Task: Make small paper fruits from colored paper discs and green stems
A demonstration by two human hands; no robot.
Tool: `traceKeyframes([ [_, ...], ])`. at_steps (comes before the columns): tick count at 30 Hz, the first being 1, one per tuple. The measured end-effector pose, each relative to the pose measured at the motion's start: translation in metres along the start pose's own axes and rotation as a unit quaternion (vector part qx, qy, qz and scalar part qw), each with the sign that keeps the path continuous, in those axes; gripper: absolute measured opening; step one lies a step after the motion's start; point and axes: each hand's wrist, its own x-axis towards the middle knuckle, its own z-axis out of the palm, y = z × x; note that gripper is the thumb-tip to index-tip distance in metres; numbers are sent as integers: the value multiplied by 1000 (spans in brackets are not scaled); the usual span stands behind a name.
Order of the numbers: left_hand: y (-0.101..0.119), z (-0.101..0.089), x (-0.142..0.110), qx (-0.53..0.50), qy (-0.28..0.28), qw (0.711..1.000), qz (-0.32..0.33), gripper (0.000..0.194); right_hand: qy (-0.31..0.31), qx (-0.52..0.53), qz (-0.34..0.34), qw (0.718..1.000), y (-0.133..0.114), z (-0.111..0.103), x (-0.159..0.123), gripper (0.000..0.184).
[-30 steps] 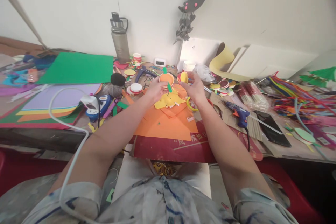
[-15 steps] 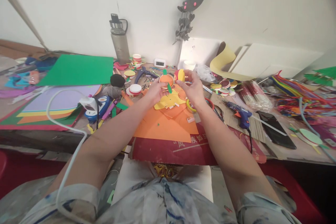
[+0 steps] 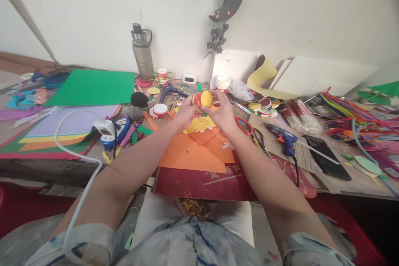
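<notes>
Over the middle of the table my two hands meet, each with its fingers closed round a small round craft piece. My left hand (image 3: 185, 115) grips an orange-faced paper disc (image 3: 195, 99) with green tabs, now mostly hidden. My right hand (image 3: 224, 113) holds a small red paper cup (image 3: 201, 100) with a yellow round face (image 3: 207, 99). The two pieces are side by side and seem to touch. Below them lie yellow paper scraps (image 3: 196, 125) on orange paper sheets (image 3: 193, 151).
A glue gun (image 3: 288, 143), a black phone (image 3: 327, 158) and red-handled scissors (image 3: 245, 124) lie to the right. A grey bottle (image 3: 143, 56) stands behind. Green paper (image 3: 93, 87) and a blue tape dispenser (image 3: 116, 133) are on the left. A white cable (image 3: 90, 183) crosses my left arm.
My right hand has brought the yellow-faced cup left and down against the orange disc in my left hand. Before, the two pieces were apart.
</notes>
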Motion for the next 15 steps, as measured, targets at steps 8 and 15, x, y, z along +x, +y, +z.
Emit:
traceKeyframes([
  [8,3,4,-4,-50,-23,998,-2,31,5,-15,-16,1000,-1,-1,0,58],
  [15,-2,-2,7,-102,38,992,-70,17,14,81,48,995,1,-6,5,60],
])
